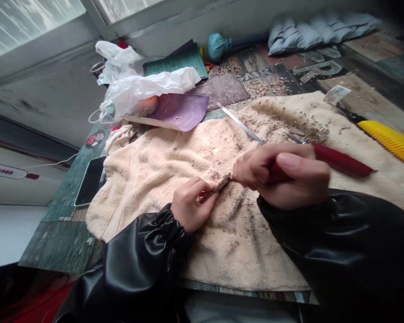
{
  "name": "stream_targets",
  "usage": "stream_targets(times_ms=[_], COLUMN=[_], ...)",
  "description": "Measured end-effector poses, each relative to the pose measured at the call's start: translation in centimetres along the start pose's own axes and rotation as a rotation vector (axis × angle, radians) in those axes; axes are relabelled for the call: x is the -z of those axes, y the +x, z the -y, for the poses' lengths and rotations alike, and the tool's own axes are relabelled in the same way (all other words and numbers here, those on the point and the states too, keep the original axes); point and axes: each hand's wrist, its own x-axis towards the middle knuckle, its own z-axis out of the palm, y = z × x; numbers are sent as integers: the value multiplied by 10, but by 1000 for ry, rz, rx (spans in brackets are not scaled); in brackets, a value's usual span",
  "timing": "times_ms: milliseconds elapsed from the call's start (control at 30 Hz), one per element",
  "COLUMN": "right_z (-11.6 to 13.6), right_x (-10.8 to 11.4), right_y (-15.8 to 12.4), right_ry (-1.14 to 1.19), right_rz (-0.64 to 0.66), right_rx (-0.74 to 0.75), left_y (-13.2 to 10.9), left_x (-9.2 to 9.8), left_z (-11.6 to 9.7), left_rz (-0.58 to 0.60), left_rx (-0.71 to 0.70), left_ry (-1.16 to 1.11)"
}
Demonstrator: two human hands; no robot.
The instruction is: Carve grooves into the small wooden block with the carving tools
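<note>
My left hand (192, 204) pinches a small stick-like piece of carved wood (223, 181) between thumb and fingers, low over a beige towel (158, 157). My right hand (286, 174) is wrapped round a red-handled carving tool (277, 173). Its working end meets the far end of the wood, but the fingers hide most of the blade. Just beyond the right hand, a second red-handled tool (345, 160) lies on the towel. A thin metal strip (239, 122) rests past the wood, among scattered shavings.
A yellow-handled cutter (392, 140) lies at the right. Behind the towel are a purple tray-like sheet (185, 111), white plastic bags (148, 87) and a blue bundle (218, 46). A phone (90, 181) sits at the left table edge. Grey padded pouches (314, 33) line the back.
</note>
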Motion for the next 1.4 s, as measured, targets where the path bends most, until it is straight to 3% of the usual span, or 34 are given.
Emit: stream_targets(times_ms=[200,533,900,1200,1400], right_z=[10,-12,-5,-14,-26], right_x=[2,-2,-4,2,-6], right_y=[1,1,-4,-3,-15], right_ry=[-22,25,-65,77,76], right_rz=[39,-105,-75,-113,-195], right_rx=[-23,-3,11,18,112], left_y=[0,1,0,0,-1], left_x=[0,1,1,-1,-3], left_z=[0,-2,1,-4,2], left_rz=[15,-4,-25,-31,-65], left_rx=[25,-6,56,20,46], left_ry=[0,17,-33,-18,-21])
